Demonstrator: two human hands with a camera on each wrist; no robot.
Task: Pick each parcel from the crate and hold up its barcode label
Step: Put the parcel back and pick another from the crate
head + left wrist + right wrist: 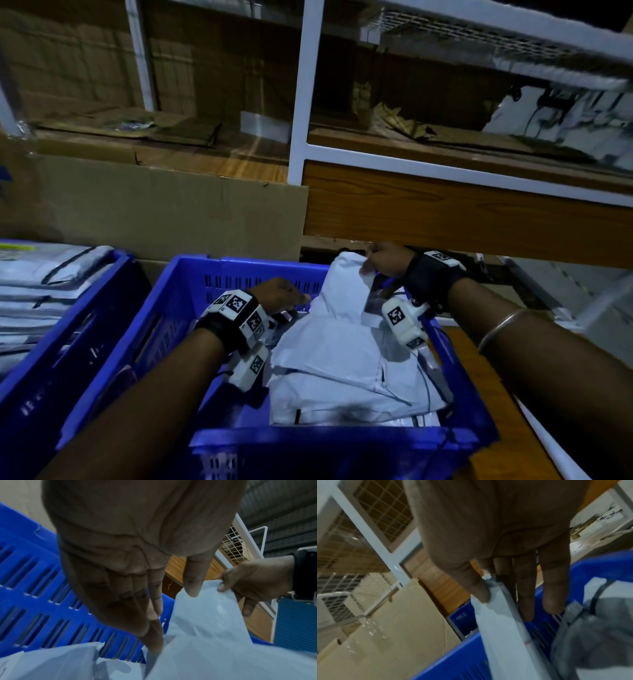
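A blue slotted crate [260, 270] [34, 588] [462, 655] holds several white and grey poly parcels [342, 383]. One white parcel [342, 291] [205, 615] [501, 628] stands lifted at the crate's far right corner. My right hand [368, 269] [231, 588] [494, 588] pinches its top edge between thumb and fingers. My left hand [298, 298] [173, 614] reaches in from the left with straight fingers; its thumb lies by the parcel's upper edge and its fingertips [154, 635] touch the parcel's left side. No barcode label shows clearly.
A second blue crate [68, 308] at the left holds stacked grey parcels [41, 284]. A large cardboard box [154, 212] stands behind the crates. White shelving [301, 102] with a wooden panel [462, 219] overhangs just above my right hand.
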